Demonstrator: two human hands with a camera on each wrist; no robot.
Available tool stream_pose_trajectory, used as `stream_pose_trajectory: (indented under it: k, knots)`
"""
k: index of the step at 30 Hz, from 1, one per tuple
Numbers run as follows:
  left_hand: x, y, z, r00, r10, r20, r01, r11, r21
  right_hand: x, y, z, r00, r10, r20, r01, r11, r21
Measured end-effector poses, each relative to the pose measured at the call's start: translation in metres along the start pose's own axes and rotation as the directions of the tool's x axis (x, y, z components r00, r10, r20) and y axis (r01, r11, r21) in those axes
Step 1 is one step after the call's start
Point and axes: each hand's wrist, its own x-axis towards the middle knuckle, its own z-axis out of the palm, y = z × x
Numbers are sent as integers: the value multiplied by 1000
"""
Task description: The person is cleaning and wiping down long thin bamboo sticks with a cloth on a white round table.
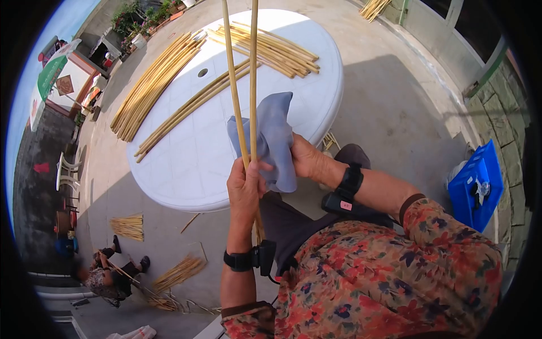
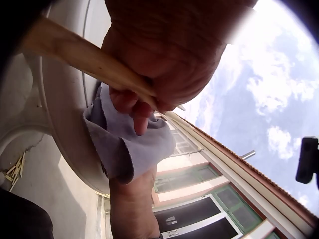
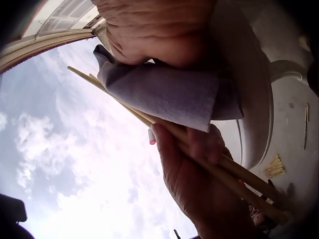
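Note:
Two long, pale wooden sticks point(image 1: 253, 68) rise upright in the head view, side by side and spreading slightly toward their tops. My left hand point(image 1: 244, 183) grips both of them near their lower part, thumb laid along them. A grey-blue cloth point(image 1: 276, 133) is bunched in my right hand point(image 1: 309, 158), just to the right of the left hand. In the right wrist view the cloth point(image 3: 164, 94) lies against the sticks point(image 3: 222, 174), beside the left hand point(image 3: 192, 189). The right fingers are mostly hidden by the cloth.
A white round table point(image 1: 186, 175) stands ahead, bearing a large stick bundle point(image 1: 161, 82), another bundle point(image 1: 271, 48) and a few loose sticks point(image 1: 195, 107). A blue crate point(image 1: 477, 186) is at the right. Another person point(image 1: 107, 277) sits lower left near stick piles point(image 1: 179, 273).

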Motion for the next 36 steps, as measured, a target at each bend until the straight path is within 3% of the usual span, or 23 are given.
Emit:
stream_pose_trajectory:
  k: [2,4,7,9,10,11,12,15,25,27,30,32,34,36]
  knots:
    - [1,0,-3,999,-13,-48,14,1000,19,3,2,-6,997,29,68,-30,999,17]
    - [4,-4,-8,995,-27,-95,30,999,36,4,7,-6,997,71,30,-73,996,52]
    - [7,-8,-12,992,-76,-98,92,982,165,1,11,4,1000,13,24,-13,1000,-26]
    - [8,-7,-6,988,33,-153,47,872,488,6,14,10,999,-29,-20,29,999,-17]
    - [8,-9,-4,989,28,-145,47,871,489,7,15,17,996,-70,-63,69,998,-13]
    - [9,-13,-3,976,186,-114,-64,746,663,8,17,25,981,-169,-99,160,982,-99]
    - [8,-17,-2,944,327,-49,-157,574,803,14,18,22,979,-173,-111,163,982,-93]
    - [3,-12,6,964,248,-100,-83,632,771,24,21,16,965,-257,-56,226,919,-323]
    - [-61,-31,-23,977,206,-53,-68,540,839,33,3,12,937,-317,-145,267,921,-283]
    - [-86,-32,-33,983,129,-130,14,657,754,39,0,8,936,-320,-145,267,917,-297]
    - [-120,-42,-51,972,79,-219,122,628,769,43,4,8,923,-351,-157,293,907,-302]
    - [-145,-48,-66,972,87,-219,121,612,782,50,-2,5,931,-354,-91,327,918,-227]
    - [-166,-53,-75,971,109,-211,107,592,799,57,-10,2,944,-322,-73,296,923,-246]
    - [-185,-59,-79,961,53,-273,184,617,766,62,-17,0,961,-272,-47,248,925,-287]
